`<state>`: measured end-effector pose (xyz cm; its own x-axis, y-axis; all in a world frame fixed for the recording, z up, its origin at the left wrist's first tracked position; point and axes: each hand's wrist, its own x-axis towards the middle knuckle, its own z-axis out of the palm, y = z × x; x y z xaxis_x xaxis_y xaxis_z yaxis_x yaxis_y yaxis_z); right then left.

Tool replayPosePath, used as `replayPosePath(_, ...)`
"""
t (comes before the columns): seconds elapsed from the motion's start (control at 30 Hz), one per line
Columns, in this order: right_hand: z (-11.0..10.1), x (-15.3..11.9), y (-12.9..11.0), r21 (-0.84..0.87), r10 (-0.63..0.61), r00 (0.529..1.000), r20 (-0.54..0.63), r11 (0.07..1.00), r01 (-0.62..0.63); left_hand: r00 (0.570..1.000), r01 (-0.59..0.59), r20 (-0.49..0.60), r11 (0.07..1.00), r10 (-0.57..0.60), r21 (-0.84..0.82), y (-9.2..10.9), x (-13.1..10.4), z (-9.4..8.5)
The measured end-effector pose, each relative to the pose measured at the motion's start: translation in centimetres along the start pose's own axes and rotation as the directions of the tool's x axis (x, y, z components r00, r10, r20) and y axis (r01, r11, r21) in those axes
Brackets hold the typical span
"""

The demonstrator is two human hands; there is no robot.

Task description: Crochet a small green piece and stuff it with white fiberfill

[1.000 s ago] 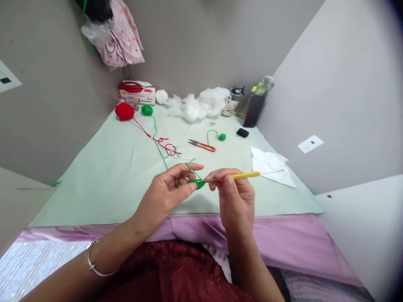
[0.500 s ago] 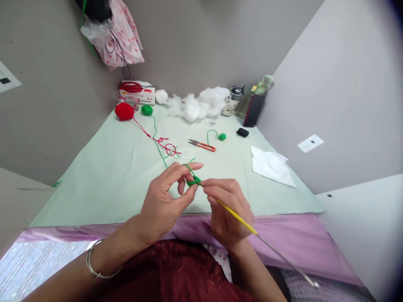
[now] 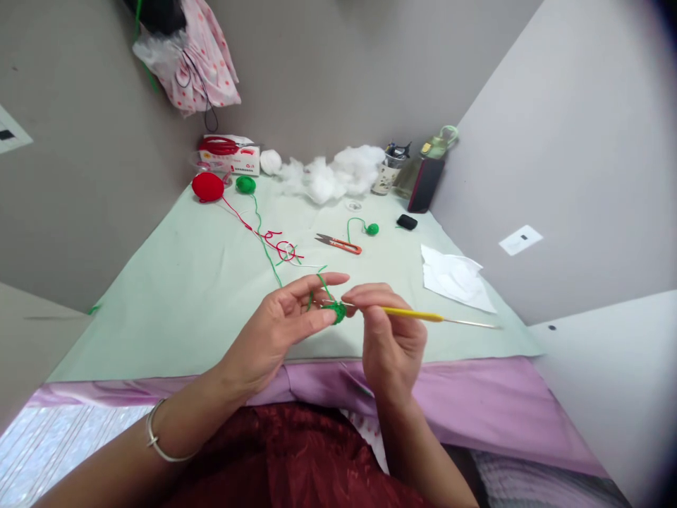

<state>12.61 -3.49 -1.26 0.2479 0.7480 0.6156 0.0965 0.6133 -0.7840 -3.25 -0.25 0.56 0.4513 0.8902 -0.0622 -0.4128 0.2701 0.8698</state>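
Note:
Between thumb and fingers, my left hand [image 3: 280,321] pinches a small green crocheted piece [image 3: 336,311] above the table's front part. A strand of green yarn runs over its stretched index finger down to the piece. My right hand [image 3: 391,331] grips a crochet hook [image 3: 415,313] with a yellow handle, lying nearly level. The hook's thin metal tip reaches left to the top edge of the green piece; its rear metal end points right. Green yarn trails from behind my left hand back to a green yarn ball [image 3: 246,185].
On the pale green cloth [image 3: 159,303] lie orange snips [image 3: 339,244], a small green ball [image 3: 373,229], red yarn [image 3: 208,187], white stuffing [image 3: 333,175], a black object [image 3: 407,222] and white paper [image 3: 455,279]. A cup [image 3: 388,175] and bottle [image 3: 436,146] stand at the back right.
The hook has swung from a slant towards the lower right to nearly level. My right hand has turned with it, and the green piece is tilted to show more of its face.

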Motion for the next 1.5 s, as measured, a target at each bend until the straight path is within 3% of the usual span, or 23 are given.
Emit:
replayPosePath(0.13,0.1,-0.2,0.3,-0.071,-0.036,0.999,0.026,0.997,0.038,0.998,-0.055,0.01,0.998,0.055,0.039,-0.5,-0.1,0.3)
replayPosePath(0.23,-0.2,-0.1,0.1,-0.052,-0.035,0.999,0.04,0.998,0.038,1.0,0.008,0.016,1.0,-0.008,0.004,-0.1,0.0,0.3)
replayPosePath(0.37,-0.8,0.7,0.1,0.201,0.144,0.989,0.024,0.969,-0.146,0.979,0.182,0.101,0.981,-0.174,-0.07,0.7,0.2,-0.2)
replayPosePath(0.43,-1.0,1.0,0.1,0.288,0.221,0.974,0.037,0.931,-0.223,0.968,0.213,0.158,0.971,-0.194,-0.112,0.8,0.2,-0.3)
replayPosePath(0.53,-0.9,1.0,0.2,0.312,0.231,0.97,0.081,0.918,-0.245,0.983,0.133,0.144,0.986,-0.118,-0.098,0.3,0.1,-0.1)
replayPosePath(0.67,-0.5,0.1,0.2,0.099,0.087,0.995,0.04,0.991,-0.091,0.998,-0.037,0.055,0.997,0.033,0.064,-0.5,0.1,0.1)
replayPosePath(0.73,-0.4,0.0,0.2,0.07,0.08,0.997,0.013,0.994,-0.081,0.997,-0.07,0.033,0.987,0.066,0.142,-0.6,0.1,0.0)
replayPosePath(0.97,-0.7,0.7,0.2,0.259,0.213,0.977,0.023,0.942,-0.212,0.995,-0.096,0.011,0.968,0.096,0.23,-0.1,-0.1,-0.4)
replayPosePath(1.33,-1.3,0.1,-0.4,0.123,0.088,0.993,0.08,0.988,-0.097,0.991,-0.131,0.008,0.94,0.135,0.315,0.1,-0.4,-0.5)
replayPosePath(1.5,-1.0,0.4,-0.1,0.273,0.207,0.973,0.103,0.935,-0.228,0.994,-0.109,0.029,0.959,0.105,0.26,0.2,-0.4,-0.5)
